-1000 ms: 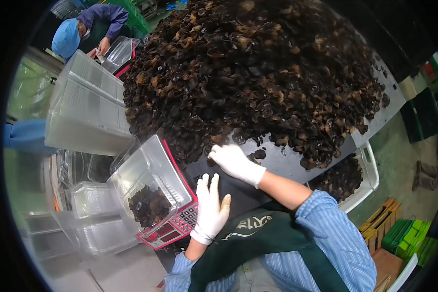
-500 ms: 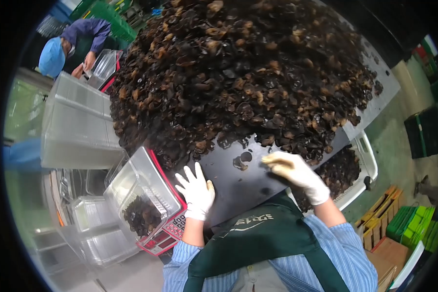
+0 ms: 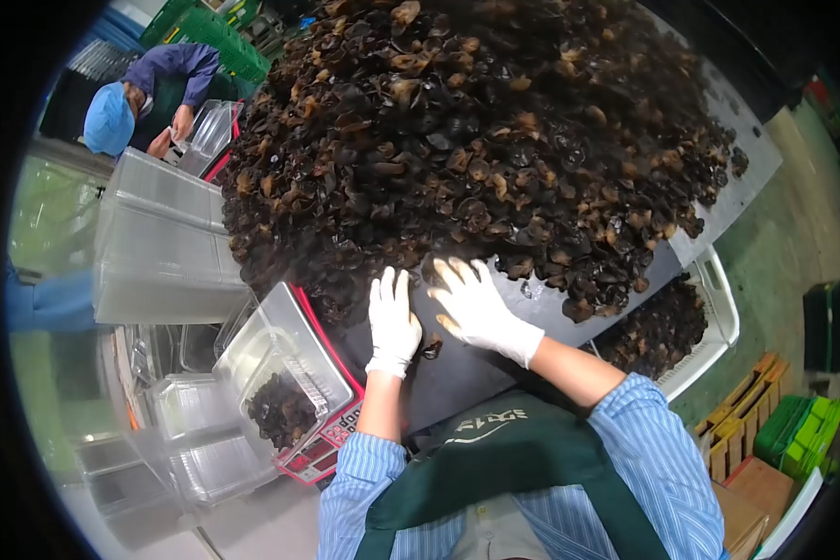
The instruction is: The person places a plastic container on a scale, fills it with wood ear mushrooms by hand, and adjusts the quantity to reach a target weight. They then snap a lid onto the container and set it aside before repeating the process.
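Observation:
A large heap of dark brown wood ear mushrooms (image 3: pixel 457 159) covers most of the grey tabletop (image 3: pixel 467 369). At its near edge my left hand (image 3: pixel 394 325), in a white glove, lies with fingers stretched toward the heap. Beside it my right hand (image 3: pixel 483 315), also gloved, spreads its fingers over the edge pieces; dark pieces lie at its fingertips. One loose mushroom piece (image 3: pixel 431 347) rests between the two hands. To the left, a clear plastic box (image 3: pixel 294 336) holding some mushrooms sits on a red-edged digital scale (image 3: pixel 322 448).
Stacked clear plastic boxes (image 3: pixel 163 243) stand left of the heap, with more clear containers (image 3: pixel 205 457) below. A white basket (image 3: pixel 719 299) of mushrooms is at right. A co-worker (image 3: pixel 159 84) in a blue cap works at upper left. Green crates (image 3: pixel 798 434) and a wooden pallet (image 3: pixel 742 406) are lower right.
My right hand has moved left, close to my left hand, which has shifted slightly up and right. The loose pieces on the bare tabletop have been displaced toward the hands.

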Demonstrator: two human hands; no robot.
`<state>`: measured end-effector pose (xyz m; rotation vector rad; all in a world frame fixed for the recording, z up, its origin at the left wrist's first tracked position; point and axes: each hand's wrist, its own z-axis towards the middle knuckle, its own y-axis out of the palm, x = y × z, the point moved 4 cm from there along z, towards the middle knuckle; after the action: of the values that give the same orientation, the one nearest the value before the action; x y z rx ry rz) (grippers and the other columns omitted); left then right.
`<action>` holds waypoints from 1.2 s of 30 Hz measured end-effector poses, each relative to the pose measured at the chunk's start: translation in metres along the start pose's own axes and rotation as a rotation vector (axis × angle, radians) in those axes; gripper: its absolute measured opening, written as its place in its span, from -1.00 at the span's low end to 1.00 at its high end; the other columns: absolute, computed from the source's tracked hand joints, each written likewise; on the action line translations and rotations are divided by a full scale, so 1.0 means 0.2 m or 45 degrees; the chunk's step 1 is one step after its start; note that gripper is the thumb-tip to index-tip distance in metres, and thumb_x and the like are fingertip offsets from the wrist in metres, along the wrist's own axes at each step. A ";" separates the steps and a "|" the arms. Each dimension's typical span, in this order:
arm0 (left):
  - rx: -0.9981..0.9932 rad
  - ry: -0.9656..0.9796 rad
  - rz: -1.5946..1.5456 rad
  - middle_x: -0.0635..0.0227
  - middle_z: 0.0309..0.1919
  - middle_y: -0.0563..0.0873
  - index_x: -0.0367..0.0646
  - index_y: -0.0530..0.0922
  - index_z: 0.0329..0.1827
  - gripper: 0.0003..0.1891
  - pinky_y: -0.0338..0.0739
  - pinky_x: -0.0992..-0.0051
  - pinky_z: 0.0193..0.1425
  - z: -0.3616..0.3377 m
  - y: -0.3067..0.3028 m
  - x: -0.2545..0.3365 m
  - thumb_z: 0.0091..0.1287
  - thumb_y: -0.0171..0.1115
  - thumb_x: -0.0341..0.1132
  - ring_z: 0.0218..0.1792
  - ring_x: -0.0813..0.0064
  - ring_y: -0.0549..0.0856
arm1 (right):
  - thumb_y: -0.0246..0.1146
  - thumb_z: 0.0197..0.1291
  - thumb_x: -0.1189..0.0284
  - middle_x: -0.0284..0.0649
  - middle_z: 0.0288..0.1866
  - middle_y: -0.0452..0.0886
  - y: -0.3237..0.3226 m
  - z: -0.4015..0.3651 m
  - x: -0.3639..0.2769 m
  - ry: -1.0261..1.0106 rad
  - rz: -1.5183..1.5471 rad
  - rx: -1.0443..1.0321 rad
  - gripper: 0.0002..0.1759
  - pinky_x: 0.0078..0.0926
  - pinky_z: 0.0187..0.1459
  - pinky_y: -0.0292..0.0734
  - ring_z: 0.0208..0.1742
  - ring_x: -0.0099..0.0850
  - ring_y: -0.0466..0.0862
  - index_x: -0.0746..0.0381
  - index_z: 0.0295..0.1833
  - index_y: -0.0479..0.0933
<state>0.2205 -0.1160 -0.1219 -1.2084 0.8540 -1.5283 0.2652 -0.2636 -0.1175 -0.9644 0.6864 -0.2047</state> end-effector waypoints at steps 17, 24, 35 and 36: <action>0.069 -0.078 -0.326 0.02 0.25 0.43 -0.15 0.42 0.27 -0.38 0.22 0.20 0.37 -0.02 -0.04 0.00 0.03 -0.06 -0.64 0.22 0.02 0.39 | 0.29 0.02 0.33 -0.18 0.25 0.43 -0.05 -0.08 -0.12 -0.176 0.277 -0.216 -0.58 -0.07 0.27 0.20 0.27 -0.17 0.35 0.14 0.05 0.51; -0.240 -0.067 -0.450 0.14 0.01 0.60 -0.14 0.64 -0.24 -0.67 0.37 0.27 0.24 -0.12 -0.12 0.07 0.00 0.02 -0.65 0.08 0.09 0.52 | 0.30 -0.07 0.45 -0.18 0.12 0.51 -0.15 -0.14 0.07 0.178 0.170 0.126 -0.60 -0.22 0.15 0.29 0.09 -0.19 0.45 0.16 -0.01 0.52; 0.147 -0.627 -0.818 0.10 0.38 0.22 -0.29 0.17 0.40 -0.23 -0.05 0.35 0.51 -0.43 -0.15 -0.05 -0.03 0.02 -0.65 0.43 0.18 0.16 | 0.29 -0.03 0.52 -0.10 0.05 0.54 -0.11 -0.04 0.11 -0.012 0.498 0.133 -0.70 -0.20 0.12 0.38 0.06 -0.13 0.51 0.23 -0.10 0.54; 0.150 -0.663 -0.815 0.12 0.40 0.20 -0.30 0.15 0.42 -0.21 -0.07 0.35 0.52 -0.45 -0.13 -0.07 -0.03 0.03 -0.64 0.44 0.20 0.14 | 0.29 -0.02 0.50 -0.09 0.08 0.52 -0.09 0.02 0.10 -0.043 0.447 0.115 -0.67 -0.19 0.15 0.37 0.09 -0.12 0.49 0.23 -0.06 0.53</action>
<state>0.1277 -0.0992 -0.1252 -1.7844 0.0192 -1.5930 0.2851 -0.2790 -0.1104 -0.7454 0.7965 0.0891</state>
